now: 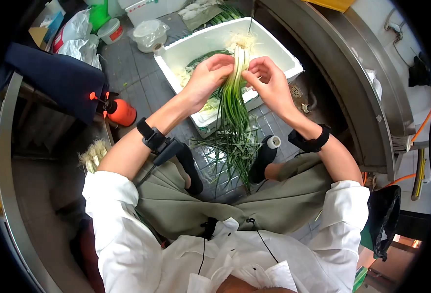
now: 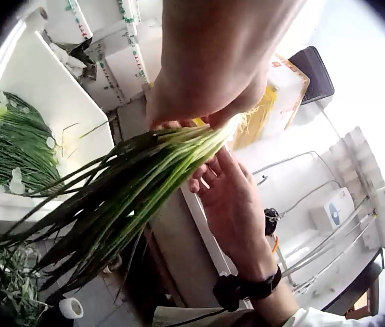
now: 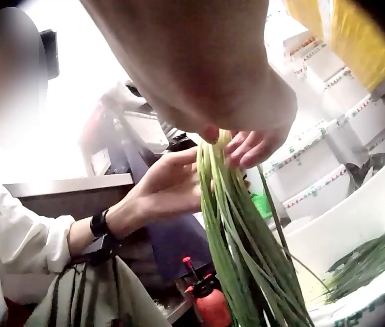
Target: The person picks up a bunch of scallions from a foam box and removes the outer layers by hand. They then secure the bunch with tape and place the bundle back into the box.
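A bunch of scallions [image 1: 234, 100] hangs between both hands, its pale roots pointing away and its green leaves drooping toward the person. The left hand [image 1: 208, 80] grips it from the left, high on the white stems. From the right, the right hand [image 1: 270, 87] pinches the stems with thumb and fingers; in the left wrist view this hand [image 2: 230, 204] has its fingers curled at the stems. Beneath the roots stands a white foam box [image 1: 279, 51] with more scallions [image 2: 22, 146] lying inside. Trimmed leaves [image 1: 225, 154] are heaped on the floor between the feet.
An orange spray bottle [image 1: 121, 113] stands to the left, near more rooted scallions [image 1: 94, 154] by the left elbow. A white roll [image 1: 274, 142] is beside the right foot. A steel counter [image 1: 335, 73] runs along the right. A wrapped tub [image 1: 149, 34] sits behind the box.
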Available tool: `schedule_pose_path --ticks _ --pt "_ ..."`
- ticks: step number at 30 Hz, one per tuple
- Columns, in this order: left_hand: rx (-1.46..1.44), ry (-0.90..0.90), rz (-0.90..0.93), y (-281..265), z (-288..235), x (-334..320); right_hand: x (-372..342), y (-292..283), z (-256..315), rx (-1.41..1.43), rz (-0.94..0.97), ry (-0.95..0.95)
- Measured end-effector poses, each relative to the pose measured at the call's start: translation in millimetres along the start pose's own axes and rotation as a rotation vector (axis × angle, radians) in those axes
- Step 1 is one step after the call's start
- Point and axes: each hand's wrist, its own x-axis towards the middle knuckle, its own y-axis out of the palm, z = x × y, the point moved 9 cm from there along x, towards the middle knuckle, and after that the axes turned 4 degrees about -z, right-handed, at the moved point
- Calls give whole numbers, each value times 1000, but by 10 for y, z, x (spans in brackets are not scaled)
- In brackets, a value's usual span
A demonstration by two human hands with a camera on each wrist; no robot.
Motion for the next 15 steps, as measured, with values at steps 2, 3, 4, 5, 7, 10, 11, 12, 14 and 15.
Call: schedule_pose_path --ticks 2,3,4,5,7,10,11,12,14,15 --pt "-64 -43 20 55 27 -24 -13 -18 57 -73 -62 -57" --pt "27 -13 -17 79 -32 -56 -33 -57 109 -107 -123 -79" --pt "118 17 -55 86 -82 -84 -44 -102 152 -141 -183 -100" --pt "172 92 -28 127 -146 -108 -40 -110 152 -139 -184 -100" --pt "181 86 -27 82 -90 -85 -20 -105 154 -160 -151 -110" --pt "230 105 -19 57 -60 -51 -8 -113 110 -49 -174 -57" --pt "273 128 -11 69 -66 -47 2 -131 104 -51 -174 -55" --pt "271 127 -10 75 -51 -48 27 -124 43 -117 -135 4" --pt "300 138 16 115 -29 -56 25 -127 -17 -183 -95 66" --pt "299 138 15 127 -45 -59 20 -102 -25 -100 -63 79"
